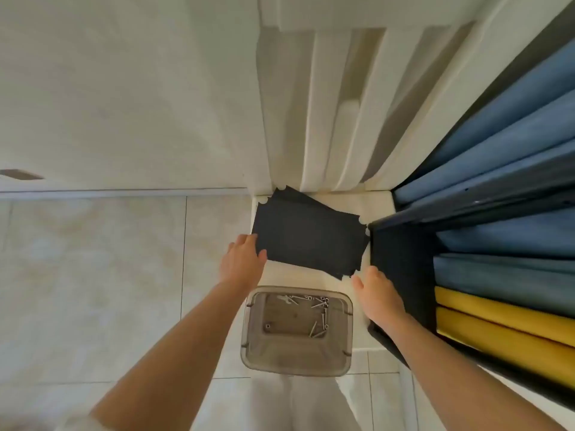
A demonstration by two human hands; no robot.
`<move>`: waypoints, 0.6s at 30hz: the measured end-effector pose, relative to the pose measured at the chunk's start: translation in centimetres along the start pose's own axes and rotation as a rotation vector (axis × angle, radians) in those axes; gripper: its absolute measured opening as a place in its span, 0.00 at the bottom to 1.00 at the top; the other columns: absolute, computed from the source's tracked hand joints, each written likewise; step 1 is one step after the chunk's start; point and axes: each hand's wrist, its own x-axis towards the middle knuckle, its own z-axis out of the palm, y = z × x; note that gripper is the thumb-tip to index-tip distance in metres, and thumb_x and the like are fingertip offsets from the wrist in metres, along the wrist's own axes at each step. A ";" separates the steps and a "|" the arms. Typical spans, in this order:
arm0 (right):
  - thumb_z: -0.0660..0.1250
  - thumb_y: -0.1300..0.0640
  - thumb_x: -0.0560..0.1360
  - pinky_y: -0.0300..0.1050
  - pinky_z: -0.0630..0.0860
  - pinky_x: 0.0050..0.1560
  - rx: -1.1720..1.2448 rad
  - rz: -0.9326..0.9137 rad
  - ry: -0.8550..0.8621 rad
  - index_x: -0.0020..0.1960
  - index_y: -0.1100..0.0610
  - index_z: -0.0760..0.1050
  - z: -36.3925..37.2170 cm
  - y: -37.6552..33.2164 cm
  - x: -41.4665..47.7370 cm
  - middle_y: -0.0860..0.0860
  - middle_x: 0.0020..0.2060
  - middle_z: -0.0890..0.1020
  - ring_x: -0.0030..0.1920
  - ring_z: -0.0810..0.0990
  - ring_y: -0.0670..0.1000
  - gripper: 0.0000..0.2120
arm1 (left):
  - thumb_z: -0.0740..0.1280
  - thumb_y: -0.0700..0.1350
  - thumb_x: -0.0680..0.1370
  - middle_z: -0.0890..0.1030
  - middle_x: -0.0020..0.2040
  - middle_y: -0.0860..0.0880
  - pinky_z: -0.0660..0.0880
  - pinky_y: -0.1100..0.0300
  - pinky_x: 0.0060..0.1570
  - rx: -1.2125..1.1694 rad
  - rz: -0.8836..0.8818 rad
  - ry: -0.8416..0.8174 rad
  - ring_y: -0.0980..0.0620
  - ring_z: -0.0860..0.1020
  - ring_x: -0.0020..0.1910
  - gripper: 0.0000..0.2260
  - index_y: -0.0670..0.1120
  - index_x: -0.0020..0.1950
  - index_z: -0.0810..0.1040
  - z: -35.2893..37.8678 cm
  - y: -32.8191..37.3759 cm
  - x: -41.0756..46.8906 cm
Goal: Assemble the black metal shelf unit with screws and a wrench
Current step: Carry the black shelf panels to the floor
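The black panels (308, 241) lie in a loose, fanned stack on a cream ledge (376, 206) at the foot of the wall, a little beyond both hands. The left grip (242, 262), a bare hand, holds the stack by its left edge. The thumb lies on top of the uppermost sheet and the fingers curl round the edge, so this grip is closed on the panels. The left forearm reaches in straight from the near left, with the back of the hand up.

The right grip (378, 293) sits at the stack's near right corner, with the thumb tip just beside the notched corner. Whether it touches the sheet is not clear. Its fingers are loose and hold nothing, and the back of the hand faces up. It lies against the dark side of the shelf unit (401, 262), which stands at the right and carries blue rolls (497, 234) and yellow rolls (497, 321).

Between the two forearms, nearer than the panels, stands a clear plastic bin (295, 370) with loose screws (320, 321) on its bottom. Pale floor tiles (93, 275) spread to the left.
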 end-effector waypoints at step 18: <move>0.57 0.46 0.83 0.52 0.74 0.58 0.542 0.347 -0.124 0.69 0.64 0.66 4.0 -0.3 9.4 0.61 0.63 0.75 0.62 0.75 0.61 0.24 | 0.63 0.49 0.81 0.75 0.63 0.43 0.73 0.45 0.63 -0.349 -0.198 -0.017 0.42 0.74 0.61 0.18 0.43 0.68 0.69 6.1 -1.5 9.0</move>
